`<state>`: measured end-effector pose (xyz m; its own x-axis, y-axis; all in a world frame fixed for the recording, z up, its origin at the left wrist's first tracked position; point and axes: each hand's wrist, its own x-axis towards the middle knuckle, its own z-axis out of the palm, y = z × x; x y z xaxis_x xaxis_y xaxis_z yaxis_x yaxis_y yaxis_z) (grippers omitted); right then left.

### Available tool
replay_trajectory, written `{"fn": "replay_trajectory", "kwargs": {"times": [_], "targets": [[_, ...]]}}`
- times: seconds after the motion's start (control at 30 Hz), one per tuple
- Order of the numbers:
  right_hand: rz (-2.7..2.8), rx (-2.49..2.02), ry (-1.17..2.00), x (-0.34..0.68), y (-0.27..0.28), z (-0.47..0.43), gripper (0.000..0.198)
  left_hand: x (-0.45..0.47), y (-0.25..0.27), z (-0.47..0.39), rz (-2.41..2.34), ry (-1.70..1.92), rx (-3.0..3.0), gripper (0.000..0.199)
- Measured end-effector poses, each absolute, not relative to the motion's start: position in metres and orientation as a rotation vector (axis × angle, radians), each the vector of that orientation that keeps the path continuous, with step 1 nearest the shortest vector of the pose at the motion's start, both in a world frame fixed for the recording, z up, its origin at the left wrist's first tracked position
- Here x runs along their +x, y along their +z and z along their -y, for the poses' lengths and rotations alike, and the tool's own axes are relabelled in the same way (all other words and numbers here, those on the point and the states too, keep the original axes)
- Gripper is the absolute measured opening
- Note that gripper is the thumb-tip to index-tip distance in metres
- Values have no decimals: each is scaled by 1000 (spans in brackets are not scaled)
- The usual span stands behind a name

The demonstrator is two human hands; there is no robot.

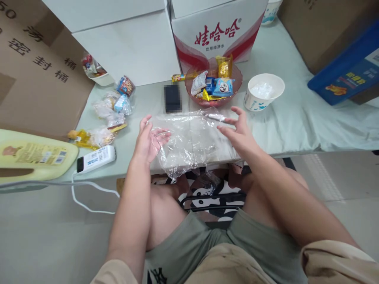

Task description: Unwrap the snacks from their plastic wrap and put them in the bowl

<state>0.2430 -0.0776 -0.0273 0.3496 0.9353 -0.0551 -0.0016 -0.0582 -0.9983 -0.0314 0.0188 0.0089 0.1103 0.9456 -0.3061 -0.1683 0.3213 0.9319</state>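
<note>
A thin, clear plastic bag spreads between my hands over the table's front edge, crumpled and shiny, its lower part hanging past the edge. My left hand is at its left side, fingers stretched and apart; the fingertips show through the film. At the right side, my right hand has thumb and fingers spread, the fingertips by the bag's upper right corner. Whether they touch the film I cannot tell. Just beyond the bag stands a pink glass bowl of wrapped snacks, with a paper tub holding clear plastic to its right.
Wrapped snacks lie left, near a white power bank-like device with a cable and a yellow jug. A pixelated dark object sits beside the bowl. White boxes stand behind; a blue package is right.
</note>
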Motion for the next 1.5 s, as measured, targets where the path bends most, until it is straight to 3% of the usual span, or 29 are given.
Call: {"fn": "replay_trajectory", "kwargs": {"times": [0.07,0.17,0.23,0.4,0.5,0.6,0.67,0.83,0.93,1.0,1.1,1.23,1.33,1.5], "targets": [[1089,-1467,1085,242,-26,82,79,-32,9,-18,-1196,892,914,73],[1199,-1489,1122,241,-20,84,70,-33,6,-15,-1273,830,979,90],[1147,-1455,1060,242,-16,82,57,-34,4,-14,-1295,875,1010,82],[1093,-1433,919,252,-10,78,7,-35,-2,-13,-1182,1002,1108,33],[1112,-1456,858,257,-6,80,11,-34,-7,-12,-1065,992,1221,41],[1167,-1462,802,262,-7,82,36,-30,-15,-13,-1070,844,1449,56],[1253,-1521,737,267,-11,82,45,-28,-22,-17,-1162,767,1621,50],[1500,-1762,326,277,-17,80,16,-26,-28,-28,-1295,881,1926,17],[1568,-1767,123,277,-8,83,11,-28,-24,-28,-1199,1032,1964,21],[1676,-1650,294,276,1,86,6,-30,-19,-24,-1022,1024,1808,34],[1649,-1411,945,272,12,90,5,-29,-9,-14,-830,972,1401,52],[1441,-1280,1527,274,15,97,18,-21,-1,-10,-970,914,1097,50],[1702,-1209,1581,282,9,100,36,-12,-2,-16,-1189,798,1125,38],[1729,-1373,1234,282,-1,95,38,2,-1,-18,-1169,511,1130,33]]}}
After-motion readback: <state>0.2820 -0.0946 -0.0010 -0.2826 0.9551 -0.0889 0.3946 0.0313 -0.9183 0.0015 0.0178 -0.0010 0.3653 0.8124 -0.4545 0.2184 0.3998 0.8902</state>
